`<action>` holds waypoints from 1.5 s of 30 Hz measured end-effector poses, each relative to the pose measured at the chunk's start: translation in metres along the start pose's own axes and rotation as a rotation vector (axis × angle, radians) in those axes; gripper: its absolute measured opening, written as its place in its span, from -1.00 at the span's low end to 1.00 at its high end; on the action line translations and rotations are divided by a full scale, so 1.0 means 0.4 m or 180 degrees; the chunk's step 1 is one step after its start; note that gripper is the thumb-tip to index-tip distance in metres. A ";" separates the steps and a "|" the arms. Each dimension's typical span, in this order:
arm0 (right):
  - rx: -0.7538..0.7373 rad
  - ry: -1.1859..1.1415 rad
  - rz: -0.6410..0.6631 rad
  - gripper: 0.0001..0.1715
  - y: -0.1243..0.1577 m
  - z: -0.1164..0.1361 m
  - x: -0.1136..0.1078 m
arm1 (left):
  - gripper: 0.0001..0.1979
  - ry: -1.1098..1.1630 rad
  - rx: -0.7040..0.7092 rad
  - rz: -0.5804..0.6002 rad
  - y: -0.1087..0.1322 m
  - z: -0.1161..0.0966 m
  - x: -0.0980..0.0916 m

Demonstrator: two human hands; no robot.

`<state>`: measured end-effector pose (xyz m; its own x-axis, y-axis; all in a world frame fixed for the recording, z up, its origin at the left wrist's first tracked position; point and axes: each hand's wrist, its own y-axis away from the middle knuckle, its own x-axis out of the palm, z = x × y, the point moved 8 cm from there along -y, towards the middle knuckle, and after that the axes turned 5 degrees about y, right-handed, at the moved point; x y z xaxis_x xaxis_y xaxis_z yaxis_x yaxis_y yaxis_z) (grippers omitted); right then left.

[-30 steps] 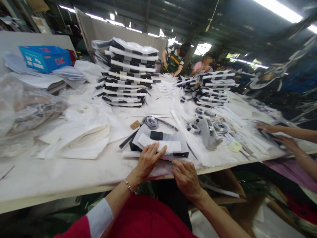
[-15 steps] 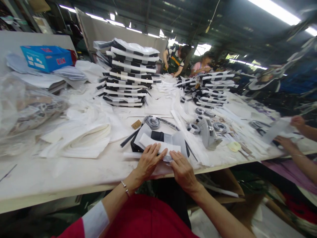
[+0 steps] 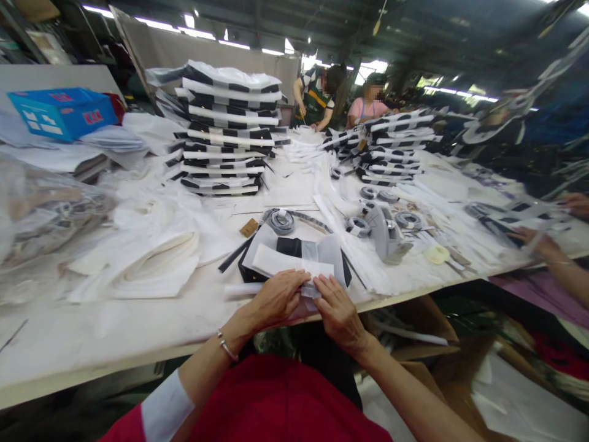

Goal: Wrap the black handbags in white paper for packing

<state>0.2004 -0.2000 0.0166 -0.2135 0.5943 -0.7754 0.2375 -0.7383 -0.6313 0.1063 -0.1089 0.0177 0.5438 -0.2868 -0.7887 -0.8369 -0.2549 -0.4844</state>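
A black bag [image 3: 251, 272] lies at the table's front edge, covered by a translucent sheet [image 3: 265, 236] and a white foam strip [image 3: 276, 263]. A clear band [image 3: 310, 252], which looks like tape, runs across its middle and over the near edge. My left hand [image 3: 280, 297] is closed at that band, fingers bent and together, thumb mostly hidden. Beside it, my right hand [image 3: 338, 310] lies on the near right of the wrapping, fingers stretched out and touching it. A coiled grey strap [image 3: 281, 221] and a brown tag [image 3: 249, 228] lie just behind the bag.
Tall stacks of wrapped black-and-white pieces [image 3: 225, 132] stand behind. A grey tape dispenser [image 3: 384, 236] and strap coils [image 3: 408, 220] are to the right, near a co-worker's hand [image 3: 536, 242]. White sheets [image 3: 151, 264] and a blue box [image 3: 62, 113] are on the left.
My left hand has shifted right toward the clear band and its fingers have drawn together. My right hand stays nearly in place. The view has swung slightly; the co-worker's hands moved at the right.
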 end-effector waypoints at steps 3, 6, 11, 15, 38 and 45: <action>0.0006 -0.0070 -0.0019 -0.69 0.001 0.003 -0.004 | -0.57 -0.0099 0.0235 -0.0041 0.013 -0.007 0.010; 0.0037 -0.0136 -0.0019 -0.68 -0.001 0.006 -0.006 | -0.66 -0.0295 0.0368 -0.0192 0.017 -0.012 0.017; 0.0149 -0.0276 -0.0034 -0.67 -0.007 0.013 -0.014 | -0.73 -0.0336 0.0302 -0.0442 0.007 -0.004 0.016; 0.0150 -0.0307 0.0044 -0.71 -0.009 0.021 -0.018 | -0.73 -0.0261 0.0262 -0.0614 0.006 0.001 0.014; 0.1128 -0.0158 0.1046 -0.79 -0.125 -0.080 0.009 | -0.87 0.0323 -0.0671 -0.1006 -0.002 0.044 0.017; 0.2220 -0.1466 0.0918 -0.80 -0.107 -0.163 0.000 | -0.76 0.0319 -0.0394 -0.1054 0.001 0.034 -0.005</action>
<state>0.2521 -0.1475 0.0426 -0.6307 0.2783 -0.7244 -0.2589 -0.9555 -0.1416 0.1040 -0.0960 0.0137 0.7925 -0.2574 -0.5528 -0.6039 -0.4572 -0.6529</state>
